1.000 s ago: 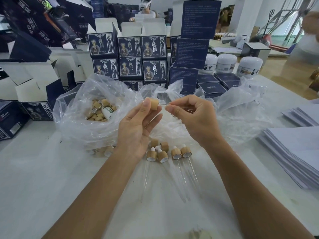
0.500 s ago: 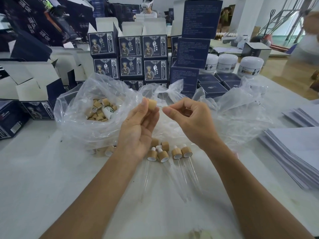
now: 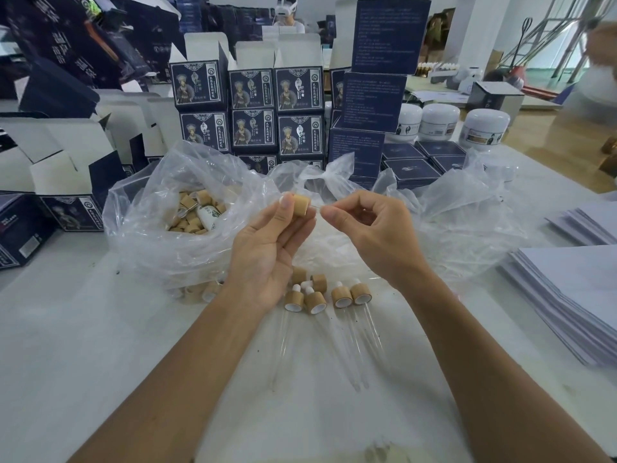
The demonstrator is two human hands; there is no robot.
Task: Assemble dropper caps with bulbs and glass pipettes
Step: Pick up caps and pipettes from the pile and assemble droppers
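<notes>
Moved closer than a second ago: left hand [image 3: 267, 248] pinching round tan bamboo cap [image 3: 301, 204] at thumb and fingertips, right hand [image 3: 374, 235] pinching thin clear glass pipette [image 3: 317, 208], tip now entering cap. Below on white table [image 3: 100, 362], four finished droppers [image 3: 340, 297], two loose caps [image 3: 309, 279]. Left, crinkled clear plastic bag [image 3: 173, 235] of caps.

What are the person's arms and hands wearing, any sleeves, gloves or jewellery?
Nothing shows on either arm. Both forearms are bare up to the frame edge, with no sleeve in view. The left hand and right hand have no gloves, rings, watch or wristband. The nails look short and unpainted.
</notes>
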